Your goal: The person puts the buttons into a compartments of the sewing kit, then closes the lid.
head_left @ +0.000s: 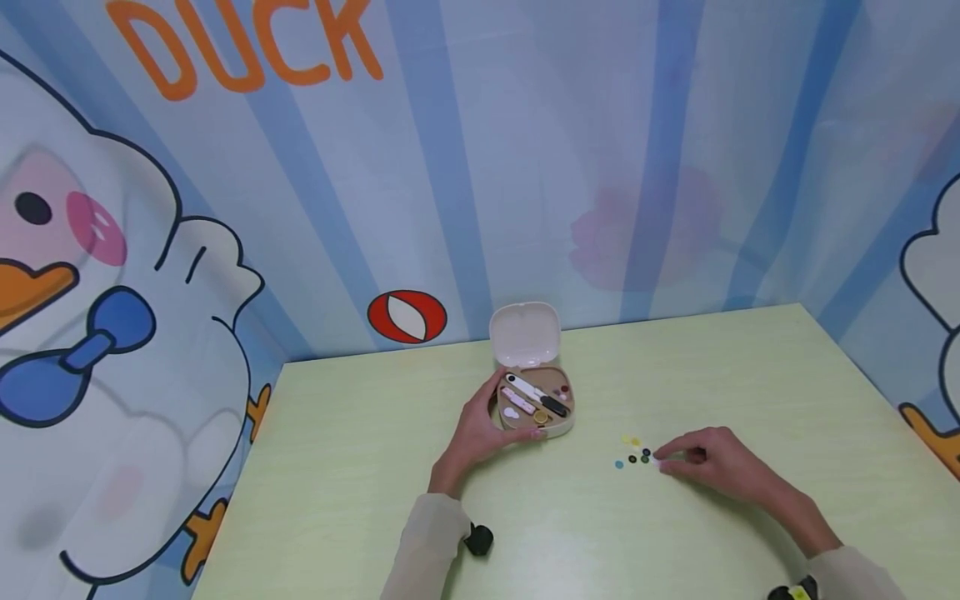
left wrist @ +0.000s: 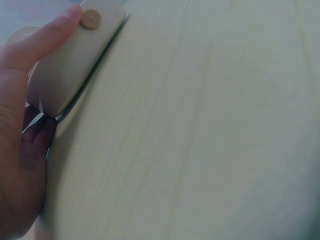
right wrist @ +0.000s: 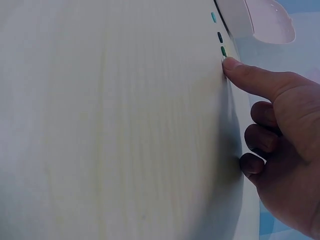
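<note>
- The left hand [head_left: 480, 433] grips the near left side of an open sewing kit case [head_left: 536, 400], thumb along its front edge; the case sits mid-table with its lid [head_left: 525, 333] raised.
- The right hand [head_left: 712, 462] rests on the pale green table [head_left: 337, 467], index finger stretched out, other fingers curled, its tip touching a white button.
- Small coloured buttons [head_left: 633, 454] lie scattered just left of that fingertip, right of the case.

Lying bare across most of the tabletop [head_left: 750, 367]. Standing in the way: open sewing case [head_left: 534, 392] near the back wall, scattered buttons [head_left: 633, 454] just right of it.
</note>
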Demonstrator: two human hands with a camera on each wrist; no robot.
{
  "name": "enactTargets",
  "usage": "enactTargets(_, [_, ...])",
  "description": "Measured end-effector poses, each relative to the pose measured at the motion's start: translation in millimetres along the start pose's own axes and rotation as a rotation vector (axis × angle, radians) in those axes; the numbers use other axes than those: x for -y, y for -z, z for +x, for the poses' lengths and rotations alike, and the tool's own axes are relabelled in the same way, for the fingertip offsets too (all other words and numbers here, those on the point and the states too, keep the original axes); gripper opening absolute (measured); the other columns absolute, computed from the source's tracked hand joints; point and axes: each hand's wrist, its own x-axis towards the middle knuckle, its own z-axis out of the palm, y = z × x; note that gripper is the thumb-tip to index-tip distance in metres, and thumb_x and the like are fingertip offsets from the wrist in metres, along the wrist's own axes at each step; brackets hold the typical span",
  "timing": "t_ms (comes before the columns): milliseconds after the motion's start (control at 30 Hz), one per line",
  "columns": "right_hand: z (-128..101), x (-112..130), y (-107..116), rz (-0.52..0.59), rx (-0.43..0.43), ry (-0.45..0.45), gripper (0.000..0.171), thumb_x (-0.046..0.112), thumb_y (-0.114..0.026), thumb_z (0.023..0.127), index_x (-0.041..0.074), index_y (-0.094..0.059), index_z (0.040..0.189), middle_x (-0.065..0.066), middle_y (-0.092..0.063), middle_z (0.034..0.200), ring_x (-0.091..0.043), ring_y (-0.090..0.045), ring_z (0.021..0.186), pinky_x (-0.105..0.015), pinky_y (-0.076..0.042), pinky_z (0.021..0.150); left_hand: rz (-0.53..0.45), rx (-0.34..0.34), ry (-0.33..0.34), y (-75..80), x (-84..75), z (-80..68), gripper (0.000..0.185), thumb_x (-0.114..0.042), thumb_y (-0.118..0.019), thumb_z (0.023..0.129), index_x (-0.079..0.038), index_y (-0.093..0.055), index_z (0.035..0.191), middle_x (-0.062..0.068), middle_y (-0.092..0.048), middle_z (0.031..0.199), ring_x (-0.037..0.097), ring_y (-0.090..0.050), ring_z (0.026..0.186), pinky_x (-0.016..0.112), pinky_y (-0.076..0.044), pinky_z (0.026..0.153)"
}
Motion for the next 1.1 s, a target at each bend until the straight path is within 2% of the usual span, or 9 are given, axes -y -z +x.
enactTargets(267, [2.4,1.5,0.0,-0.015,-0.010,-0.005,0.009,0.014,-0.081,0.091,0.017,-0.083,0.099,0.017,-0.042,0.059,0.002,-0.032,0.056,-0.020,-0.034,0.050,0.000,-0.001,-0.005,-0.7,1.1,0.9,0.119,-0.052,-0.093,0.072,-0.027,-0.024,0.167,-0.003,-0.033,0.167,0.020,-0.030,0.153,0.046,-0.031,0.123])
enactTargets(500, [3.9,4.5,3.5,-0.032,0.024,-0.041,0.006,0.017,-0.081,0.091,0.021,-0.080,0.097,0.016,-0.042,0.061,0.000,-0.035,0.057,-0.021,-0.037,0.055,0.001,-0.001,-0.008,0.4,-0.1,0.4,0.119,-0.050,-0.094,0.073,-0.027,-0.024,0.167,-0.004,-0.033,0.167,0.019,-0.031,0.153,0.045,-0.031,0.123])
enactTargets(833, [12.2,5.9,10.8,-0.053,0.089,-0.037,0.007,0.016,-0.082,0.091,0.021,-0.078,0.092,0.015,-0.042,0.061,0.000,-0.034,0.057,-0.021,-0.033,0.053,-0.009,-0.002,-0.021,-0.2,1.0,0.9,0.119,-0.049,-0.094,0.073,-0.029,-0.024,0.166,-0.004,-0.034,0.166,0.019,-0.031,0.152,0.046,-0.032,0.122])
enactTargets(1100, [21.0,7.0,14.9,-0.062,0.099,-0.023,0.010,0.013,-0.083,0.089,0.022,-0.077,0.089,0.014,-0.047,0.062,0.000,-0.037,0.057,-0.020,-0.034,0.053,-0.006,-0.003,-0.009,-0.5,1.4,0.6,0.118,-0.050,-0.094,0.073,-0.029,-0.024,0.166,-0.005,-0.035,0.166,0.018,-0.032,0.152,0.045,-0.032,0.122])
